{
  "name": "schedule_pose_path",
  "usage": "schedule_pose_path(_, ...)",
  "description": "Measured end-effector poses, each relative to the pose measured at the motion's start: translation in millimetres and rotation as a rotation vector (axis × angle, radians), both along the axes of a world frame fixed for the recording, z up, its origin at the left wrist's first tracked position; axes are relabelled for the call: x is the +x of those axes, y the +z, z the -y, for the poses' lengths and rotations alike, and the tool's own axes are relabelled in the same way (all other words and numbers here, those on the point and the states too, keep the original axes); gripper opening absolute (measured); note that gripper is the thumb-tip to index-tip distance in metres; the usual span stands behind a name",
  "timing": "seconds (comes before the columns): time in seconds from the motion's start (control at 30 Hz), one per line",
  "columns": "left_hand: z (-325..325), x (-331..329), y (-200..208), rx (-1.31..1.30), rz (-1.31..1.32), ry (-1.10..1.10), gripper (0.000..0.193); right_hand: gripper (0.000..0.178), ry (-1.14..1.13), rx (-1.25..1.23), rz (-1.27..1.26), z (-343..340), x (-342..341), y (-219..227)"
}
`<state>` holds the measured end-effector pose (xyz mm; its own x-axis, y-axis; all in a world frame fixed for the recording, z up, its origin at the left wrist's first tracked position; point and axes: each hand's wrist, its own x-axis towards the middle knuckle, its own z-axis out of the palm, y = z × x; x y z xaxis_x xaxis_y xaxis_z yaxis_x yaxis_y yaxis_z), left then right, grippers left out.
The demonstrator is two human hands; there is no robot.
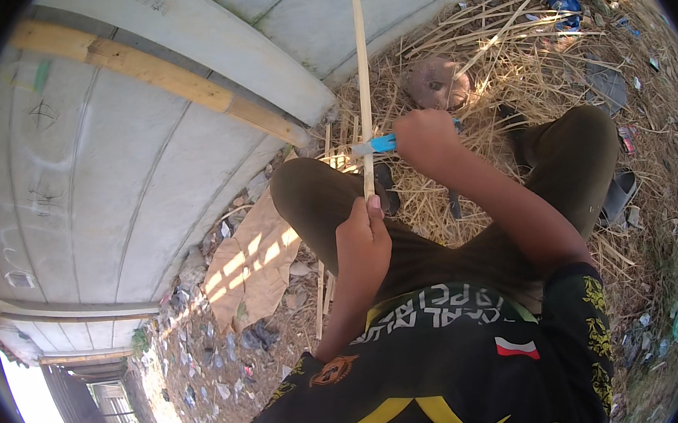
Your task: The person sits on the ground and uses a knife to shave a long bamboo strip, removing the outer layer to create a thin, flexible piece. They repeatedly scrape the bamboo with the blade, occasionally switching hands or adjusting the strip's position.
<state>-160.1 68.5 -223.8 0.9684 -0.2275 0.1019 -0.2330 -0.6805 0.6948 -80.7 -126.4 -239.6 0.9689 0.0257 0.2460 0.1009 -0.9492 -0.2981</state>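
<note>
A long pale bamboo strip [362, 59] rises from between my crossed legs toward the top of the view, close by the wall. My left hand [365, 234] grips its lower end, thumb lying along the strip. In my right hand [430, 137], closed in a fist, is a blue-handled cutter knife [382, 143]. Its blade lies across the strip, a little above my left hand. Both hands are over my lap, near my bent left knee [308, 196].
Many thin bamboo shavings [431, 188] cover the ground ahead. A roundish brown lump [439, 82] sits among them. At left stand a grey panel wall [115, 165] and a bamboo pole [160, 72]. Brown cardboard [247, 276] and a dark sandal [619, 196] lie on littered soil.
</note>
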Motion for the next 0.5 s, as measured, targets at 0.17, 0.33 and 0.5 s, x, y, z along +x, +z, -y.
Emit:
schedule_pose_path(0.17,0.5,-25.8,5.4,-0.008,-0.179,-0.056,0.04,0.011,-0.283,0.081,-0.026,31.1,30.8,-9.6)
schedule_pose_path(0.33,-2.5,-42.5,-5.1,-0.001,-0.244,-0.131,0.036,0.016,-0.32,0.111,-0.047,78.9,47.2,-23.8)
schedule_pose_path(0.5,-2.1,-19.9,-0.4,-0.064,-0.131,-0.088,0.037,0.012,0.054,-0.006,0.028,19.6,-4.7,-6.4)
